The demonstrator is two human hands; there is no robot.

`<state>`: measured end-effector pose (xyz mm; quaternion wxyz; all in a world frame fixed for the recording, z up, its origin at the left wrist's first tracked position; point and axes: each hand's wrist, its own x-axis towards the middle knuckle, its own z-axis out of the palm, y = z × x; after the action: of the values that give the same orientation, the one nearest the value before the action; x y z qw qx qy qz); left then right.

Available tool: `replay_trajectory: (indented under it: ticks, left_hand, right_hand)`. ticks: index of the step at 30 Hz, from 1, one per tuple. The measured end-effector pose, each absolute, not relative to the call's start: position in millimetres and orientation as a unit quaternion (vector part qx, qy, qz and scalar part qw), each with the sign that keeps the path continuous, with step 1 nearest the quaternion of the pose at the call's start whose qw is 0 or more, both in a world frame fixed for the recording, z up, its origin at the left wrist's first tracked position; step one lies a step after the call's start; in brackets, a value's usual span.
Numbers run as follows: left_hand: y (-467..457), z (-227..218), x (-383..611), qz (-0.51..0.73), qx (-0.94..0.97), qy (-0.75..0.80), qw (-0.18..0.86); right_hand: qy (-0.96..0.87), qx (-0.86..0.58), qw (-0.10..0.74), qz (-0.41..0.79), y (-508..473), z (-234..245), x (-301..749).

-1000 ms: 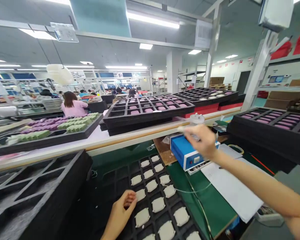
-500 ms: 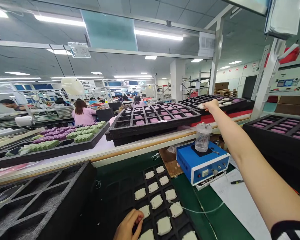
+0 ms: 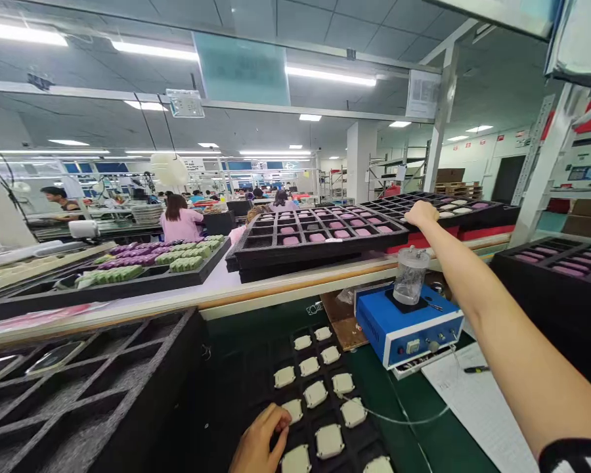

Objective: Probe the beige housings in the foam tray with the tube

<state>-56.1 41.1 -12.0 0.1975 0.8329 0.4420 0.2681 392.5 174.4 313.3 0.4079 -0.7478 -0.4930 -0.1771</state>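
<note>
Cream pieces at the left fingers: the left hand point(image 3: 261, 443) is curled, its fingers point(image 3: 277, 420) just beside one of the cream square pieces point(image 3: 292, 410); whether they hold it cannot be told.

Black foam under those pieces: the pieces sit in cells of a black foam tray point(image 3: 236, 401), in front of the blue control box.

Right fingers: the right hand point(image 3: 421, 213) is bunched at the end of the outstretched arm, beyond the blue control box, touching or just over a far black tray point(image 3: 438, 203) of cream and pink pieces; anything in the fingers is hidden.

Sleeve: black and white stripes point(image 3: 574, 456) at the arm's near end.

Landmark: the blue control box point(image 3: 408, 335) stands on a green bench point(image 3: 450, 443), with a clear plastic cup point(image 3: 410, 276) on top.

Beside the box: a white paper sheet point(image 3: 477, 410) and a black pen point(image 3: 475, 369) to its right; a thin clear tube point(image 3: 404, 420) runs in front of it.

Beyond the box: a black tray of pink pieces point(image 3: 320, 236) on a white shelf point(image 3: 295, 286).

Left of the box: a person in a pink top point(image 3: 180, 226) works, well apart.
</note>
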Motion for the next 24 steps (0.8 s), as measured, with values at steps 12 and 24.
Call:
replay_trajectory:
  ticks: [12, 24]
  left_hand:
    - [43, -8, -53, 0.249, 0.842, 0.433, 0.204]
    - [-6, 51, -38, 0.323, 0.845, 0.371, 0.209]
  right_hand:
    - [-0.520, -0.780, 0.331, -0.111, -42, 115, 371]
    - [-0.287, -0.613, 0.498, 0.542, -65, 2, 354]
